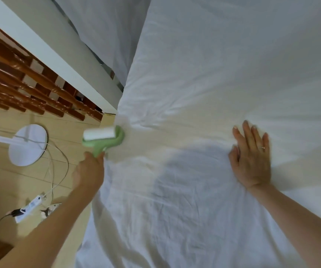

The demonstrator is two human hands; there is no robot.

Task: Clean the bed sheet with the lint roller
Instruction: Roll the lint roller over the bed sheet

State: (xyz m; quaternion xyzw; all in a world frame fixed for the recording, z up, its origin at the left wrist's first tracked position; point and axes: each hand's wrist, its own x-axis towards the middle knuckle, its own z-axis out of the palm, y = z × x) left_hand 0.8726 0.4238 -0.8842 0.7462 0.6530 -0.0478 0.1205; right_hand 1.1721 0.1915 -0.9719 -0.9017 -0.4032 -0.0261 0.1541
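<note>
Left hand (90, 171) grips the lint roller (103, 139) by its green handle; we see its white roll at the left edge of the bed sheet (194, 93). Right hand (252, 157) lies flat on the sheet, fingers (249, 136) straight.

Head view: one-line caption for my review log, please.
Left hand grips a green lint roller at the edge of the white bed sheet; right hand presses flat on it.

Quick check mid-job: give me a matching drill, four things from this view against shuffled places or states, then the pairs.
1 lint roller
2 right hand
3 stand base
4 power strip

A flat on the sheet
B floor, dark plug in it
C green frame, at the sheet's left edge
D floor, round and white

Pairs: 1-C, 2-A, 3-D, 4-B
</note>
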